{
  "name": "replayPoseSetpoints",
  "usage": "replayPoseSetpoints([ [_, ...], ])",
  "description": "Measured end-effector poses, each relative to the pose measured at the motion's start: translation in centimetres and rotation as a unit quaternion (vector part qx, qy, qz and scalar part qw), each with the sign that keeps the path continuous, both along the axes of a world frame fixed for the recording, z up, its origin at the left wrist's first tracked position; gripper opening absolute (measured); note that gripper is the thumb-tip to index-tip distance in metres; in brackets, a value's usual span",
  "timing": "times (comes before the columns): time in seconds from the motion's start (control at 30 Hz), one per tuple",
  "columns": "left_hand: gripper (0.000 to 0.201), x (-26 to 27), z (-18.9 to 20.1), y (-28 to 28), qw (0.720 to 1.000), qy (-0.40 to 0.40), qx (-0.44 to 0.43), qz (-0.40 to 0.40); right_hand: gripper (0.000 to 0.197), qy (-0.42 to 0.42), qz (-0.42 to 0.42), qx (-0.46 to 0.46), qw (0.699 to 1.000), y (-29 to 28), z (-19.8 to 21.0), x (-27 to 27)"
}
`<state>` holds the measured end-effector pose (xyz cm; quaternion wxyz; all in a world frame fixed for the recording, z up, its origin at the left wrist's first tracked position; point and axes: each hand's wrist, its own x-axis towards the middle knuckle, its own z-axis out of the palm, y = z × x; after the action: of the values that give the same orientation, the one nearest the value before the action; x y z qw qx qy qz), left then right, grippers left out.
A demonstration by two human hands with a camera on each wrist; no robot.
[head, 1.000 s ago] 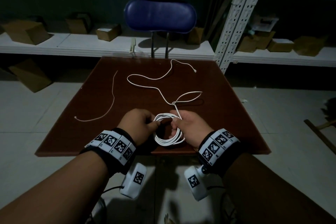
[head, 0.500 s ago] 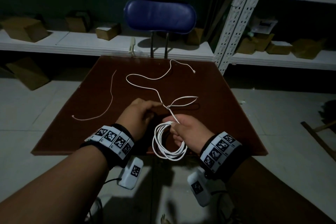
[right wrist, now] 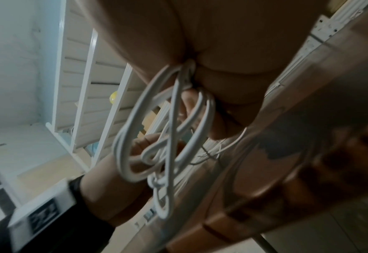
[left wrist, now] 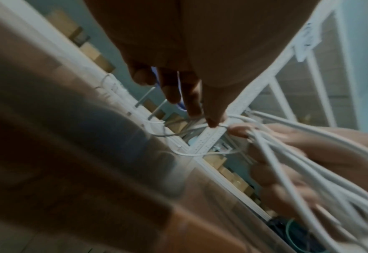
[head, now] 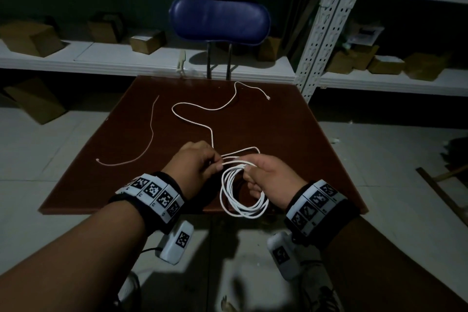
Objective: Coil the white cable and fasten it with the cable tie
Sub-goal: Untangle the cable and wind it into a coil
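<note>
My right hand (head: 255, 172) grips a coil of white cable (head: 243, 195) that hangs in several loops over the table's near edge; the same coil (right wrist: 167, 130) fills the right wrist view. My left hand (head: 202, 164) pinches the loose cable strand (left wrist: 213, 125) just left of the coil. From there the free cable (head: 200, 121) snakes across the brown table (head: 291, 121) to its plug (head: 268, 98) at the far side. The thin cable tie (head: 149, 137) lies loose on the table's left part, apart from both hands.
A blue chair back (head: 219, 21) stands behind the table. White shelves (head: 101, 58) hold cardboard boxes, and a perforated white upright (head: 321, 30) rises at the back right. More boxes (head: 35, 101) sit on the tiled floor at left.
The coil came off the table and now hangs from my right hand. My left hand let go of the coil, moved forward and took the loose strand; the free cable's loop has shrunk.
</note>
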<state>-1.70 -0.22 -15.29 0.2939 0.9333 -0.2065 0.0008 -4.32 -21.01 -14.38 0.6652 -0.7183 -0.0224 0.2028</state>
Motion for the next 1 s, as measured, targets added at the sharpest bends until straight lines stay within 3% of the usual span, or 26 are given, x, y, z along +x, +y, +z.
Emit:
replayPoseSetpoints([
  [0.1, 0.012, -0.4, 0.8, -0.6, 0.999, 0.034, -0.035, 0.017, 0.028, -0.017, -0.042, 0.015, 0.999, -0.2, 0.1, 0.5],
  [0.23, 0.019, -0.6, 1.2, -0.7, 0.973, 0.145, -0.167, 0.061, 0.025, -0.024, -0.082, 0.071, 0.994, -0.1, 0.4, 0.9],
  [0.4, 0.028, -1.1, 1.2, -0.5, 0.878, 0.307, -0.360, 0.079, 0.021, -0.049, -0.111, 0.082, 0.989, 0.2, 0.8, 0.8],
  [0.5, 0.038, -1.1, 1.5, -0.1, 0.828, 0.370, -0.415, 0.074, 0.019, -0.064, -0.139, 0.067, 0.986, 0.5, 0.8, 1.1],
  [0.7, 0.057, -1.6, 1.8, -0.6, 0.848, 0.357, -0.390, 0.045, 0.020, -0.092, -0.162, 0.044, 0.981, 1.2, 0.3, 1.1],
  [0.87, 0.043, -1.5, 1.9, -1.1, 0.861, 0.344, -0.368, 0.064, 0.022, -0.091, -0.167, 0.055, 0.980, 1.5, 0.3, 1.4],
  [1.0, 0.028, -1.1, 2.1, -1.2, 0.851, 0.364, -0.377, 0.035, 0.021, -0.080, -0.161, 0.072, 0.981, 1.7, 0.7, 1.1],
])
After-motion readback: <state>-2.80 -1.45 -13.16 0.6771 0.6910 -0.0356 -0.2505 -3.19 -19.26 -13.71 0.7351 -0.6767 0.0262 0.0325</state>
